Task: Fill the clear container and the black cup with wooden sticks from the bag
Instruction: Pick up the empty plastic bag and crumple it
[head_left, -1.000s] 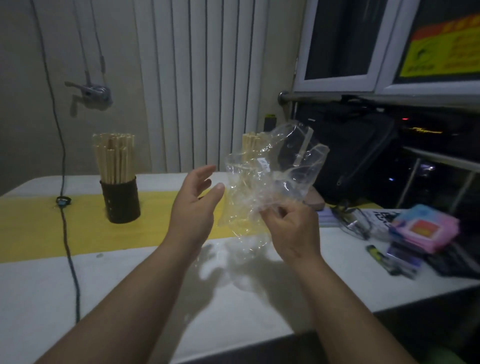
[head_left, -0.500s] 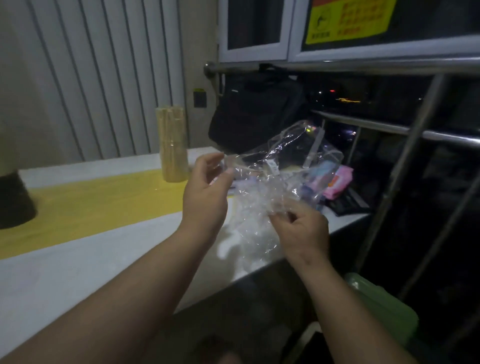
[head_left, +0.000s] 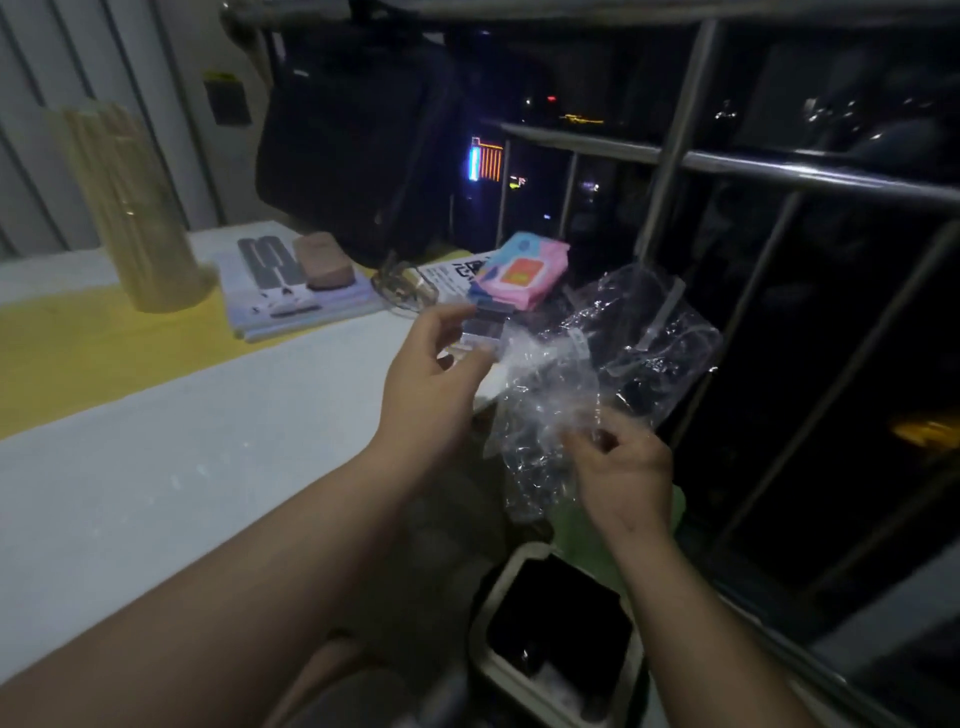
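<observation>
Past table (head_left: 156, 467) edge, bag (head_left: 628, 353) pinched by left hand (head_left: 431, 379), right hand (head_left: 626, 470) fingers (head_left: 584, 441).

The left hand (head_left: 431, 374) and the right hand (head_left: 623, 467) are bare. The left forearm (head_left: 234, 597) and the right forearm (head_left: 727, 623) are bare as well, uncovered all the way to the lower edge of the view. The dim light hides finer detail.

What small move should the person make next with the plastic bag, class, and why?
Probably lower the bag into the bin on the floor beneath it. The bag looks empty, the left hand and right hand each pinch it past the table edge, and the clear container on the table stands packed with sticks.
</observation>
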